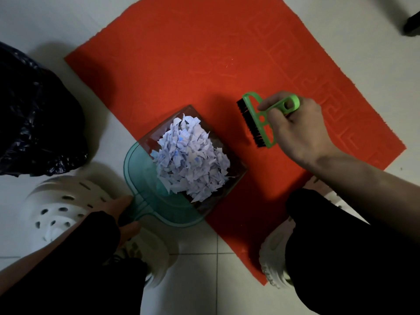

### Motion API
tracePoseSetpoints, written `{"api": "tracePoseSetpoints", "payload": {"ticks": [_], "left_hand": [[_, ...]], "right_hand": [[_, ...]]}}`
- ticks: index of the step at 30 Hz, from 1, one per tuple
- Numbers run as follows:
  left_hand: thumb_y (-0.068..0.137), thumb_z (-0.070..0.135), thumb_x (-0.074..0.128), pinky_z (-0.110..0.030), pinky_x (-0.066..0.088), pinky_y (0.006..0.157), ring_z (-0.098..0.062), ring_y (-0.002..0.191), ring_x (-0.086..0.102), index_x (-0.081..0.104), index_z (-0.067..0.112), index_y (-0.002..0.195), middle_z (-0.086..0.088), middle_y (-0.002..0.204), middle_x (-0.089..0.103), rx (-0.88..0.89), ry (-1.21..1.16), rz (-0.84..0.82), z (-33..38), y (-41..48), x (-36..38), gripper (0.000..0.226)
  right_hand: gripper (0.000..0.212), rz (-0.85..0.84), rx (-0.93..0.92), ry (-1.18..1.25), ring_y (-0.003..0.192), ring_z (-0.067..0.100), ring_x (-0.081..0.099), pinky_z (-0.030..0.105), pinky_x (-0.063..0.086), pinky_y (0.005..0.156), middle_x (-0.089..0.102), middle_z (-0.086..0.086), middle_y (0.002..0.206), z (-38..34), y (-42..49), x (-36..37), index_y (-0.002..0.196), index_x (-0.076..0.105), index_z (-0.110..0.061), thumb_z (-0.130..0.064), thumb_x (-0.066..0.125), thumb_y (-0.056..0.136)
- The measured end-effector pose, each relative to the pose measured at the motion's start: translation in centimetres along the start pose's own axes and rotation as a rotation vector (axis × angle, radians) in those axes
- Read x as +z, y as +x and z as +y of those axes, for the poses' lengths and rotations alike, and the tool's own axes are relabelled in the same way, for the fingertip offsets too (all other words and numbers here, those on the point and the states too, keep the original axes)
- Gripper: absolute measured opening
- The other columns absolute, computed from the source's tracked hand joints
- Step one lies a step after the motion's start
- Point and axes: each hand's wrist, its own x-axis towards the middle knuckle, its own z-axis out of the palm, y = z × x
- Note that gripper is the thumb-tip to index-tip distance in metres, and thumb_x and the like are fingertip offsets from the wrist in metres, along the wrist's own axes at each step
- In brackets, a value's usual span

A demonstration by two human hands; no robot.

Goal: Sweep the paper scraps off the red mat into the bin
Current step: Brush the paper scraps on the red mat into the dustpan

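Note:
A red mat (pixel 204 64) lies on the white tiled floor. A translucent teal dustpan (pixel 145 187) sits at the mat's near-left edge, and a heap of white paper scraps (pixel 191 155) fills it. My left hand (pixel 127 214) grips the dustpan's handle at the lower left. My right hand (pixel 300 130) holds a green brush with black bristles (pixel 261 121) over the mat, right of the dustpan and apart from it. A bin lined with a black bag (pixel 34 114) stands at the left edge.
My two white shoes (pixel 63 205) (pixel 275 253) and dark trouser legs frame the near side. A dark object (pixel 411 23) shows at the top right corner. White floor tiles surround the mat.

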Motion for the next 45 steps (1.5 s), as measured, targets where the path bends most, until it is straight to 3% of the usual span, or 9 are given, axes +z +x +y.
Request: {"api": "tracePoseSetpoints", "payload": {"ticks": [5, 13, 18, 21, 28, 32, 35, 41, 45], "left_hand": [[0.069, 0.020, 0.079, -0.050, 0.053, 0.084, -0.044, 0.089, 0.067, 0.057, -0.005, 0.125, -0.033, 0.103, 0.068, -0.030, -0.002, -0.014, 0.1, -0.5, -0.5, 0.065], [0.080, 0.026, 0.072, -0.034, 0.052, 0.087, -0.031, 0.100, 0.066, 0.053, 0.011, 0.133, -0.020, 0.114, 0.068, -0.034, 0.102, -0.071, 0.8, 0.0, -0.6, 0.059], [0.080, 0.027, 0.071, -0.029, 0.049, 0.088, -0.029, 0.103, 0.066, 0.053, 0.012, 0.133, -0.018, 0.116, 0.068, -0.010, 0.102, -0.052, 0.2, 0.5, -0.5, 0.059], [0.080, 0.027, 0.071, -0.031, 0.048, 0.090, -0.030, 0.106, 0.064, 0.052, 0.010, 0.134, -0.019, 0.120, 0.065, -0.001, 0.102, -0.067, 0.2, 0.5, -0.6, 0.059], [0.080, 0.022, 0.072, -0.017, 0.035, 0.062, -0.012, 0.070, 0.057, 0.059, 0.011, 0.125, 0.001, 0.081, 0.059, 0.065, 0.010, 0.022, 1.3, 0.3, -1.2, 0.049], [0.077, 0.010, 0.074, -0.021, 0.037, 0.069, -0.029, 0.086, 0.066, 0.058, -0.003, 0.125, -0.022, 0.099, 0.068, 0.053, -0.123, 0.061, 1.0, 0.1, -1.2, 0.052], [0.075, 0.008, 0.075, -0.012, 0.041, 0.049, -0.027, 0.057, 0.058, 0.061, -0.010, 0.114, -0.027, 0.078, 0.061, 0.060, -0.213, 0.068, 0.6, 0.2, -1.4, 0.045], [0.071, 0.014, 0.080, -0.005, 0.036, 0.048, 0.001, 0.048, 0.052, 0.067, 0.022, 0.091, 0.011, 0.060, 0.054, 0.116, -0.240, 0.185, 0.7, 0.0, -3.2, 0.025], [0.073, 0.021, 0.077, -0.018, 0.037, 0.039, -0.001, 0.035, 0.048, 0.053, 0.034, 0.068, 0.007, 0.044, 0.047, 0.126, -0.294, 0.224, 0.2, -0.5, -4.5, 0.028]], "right_hand": [[0.023, -0.025, -0.011, -0.039, 0.048, -0.002, 0.048, 0.009, 0.029, 0.047, 0.047, -0.013, 0.062, 0.3, 0.2, 0.5, 0.092, 0.070, -0.012, -0.005, 0.049, 0.086], [0.023, -0.154, -0.094, -0.179, 0.061, 0.008, 0.044, 0.015, 0.028, 0.062, 0.062, 0.008, 0.098, -0.1, 0.2, 2.1, 0.103, 0.069, -0.012, -0.006, 0.053, 0.088], [0.024, -0.248, -0.143, -0.096, 0.048, -0.003, 0.049, 0.006, 0.030, 0.050, 0.049, -0.022, 0.062, -1.8, -1.2, 3.1, 0.100, 0.071, -0.011, -0.002, 0.053, 0.086], [0.023, -0.166, -0.129, -0.002, 0.043, 0.002, 0.044, 0.010, 0.029, 0.047, 0.046, -0.018, 0.047, -2.4, -1.2, 2.4, 0.094, 0.071, -0.010, 0.000, 0.052, 0.085], [0.026, -0.029, -0.120, 0.149, 0.045, 0.006, 0.039, 0.017, 0.029, 0.049, 0.048, -0.017, 0.059, -3.8, -0.2, 1.5, 0.094, 0.071, -0.015, 0.000, 0.051, 0.086], [0.027, 0.001, -0.150, 0.217, 0.045, 0.006, 0.035, 0.020, 0.029, 0.048, 0.047, -0.013, 0.056, -4.8, 0.3, 1.9, 0.097, 0.070, -0.015, 0.001, 0.051, 0.087], [0.026, 0.045, -0.183, 0.264, 0.047, 0.004, 0.040, 0.017, 0.033, 0.050, 0.052, -0.018, 0.057, -5.7, 0.8, 2.0, 0.099, 0.070, -0.014, 0.000, 0.052, 0.087], [0.026, 0.094, -0.238, 0.325, 0.074, 0.032, 0.061, 0.045, 0.050, 0.066, 0.067, 0.007, 0.086, -8.4, 2.0, 1.9, 0.106, 0.065, -0.017, -0.001, 0.051, 0.090], [0.022, 0.065, -0.255, 0.353, 0.074, 0.040, 0.060, 0.052, 0.048, 0.069, 0.065, 0.017, 0.083, -9.9, 2.3, 2.0, 0.107, 0.065, -0.012, -0.002, 0.052, 0.093]]}}
